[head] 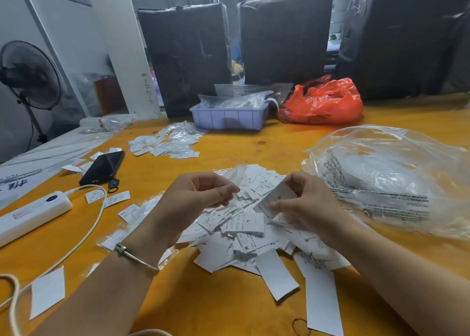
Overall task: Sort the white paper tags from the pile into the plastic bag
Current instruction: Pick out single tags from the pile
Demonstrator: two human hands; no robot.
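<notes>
A heap of white paper tags (244, 234) printed with size letters lies on the yellow table in front of me. My right hand (302, 206) hovers over the heap and pinches a small stack of tags (277, 198) marked S. My left hand (201, 198) is just left of it above the heap, fingers curled, pinching a thin tag (232, 203) at its fingertips. A large clear plastic bag (396, 178) with printed warnings lies crumpled to the right, apart from both hands.
A black phone (103, 167), a white power bank (33, 213) with cable, and loose tags lie at the left. A second tag pile (165, 142), a lilac tray (229, 116) of bags and a red bag (323, 101) sit farther back. Black wrapped bundles line the rear.
</notes>
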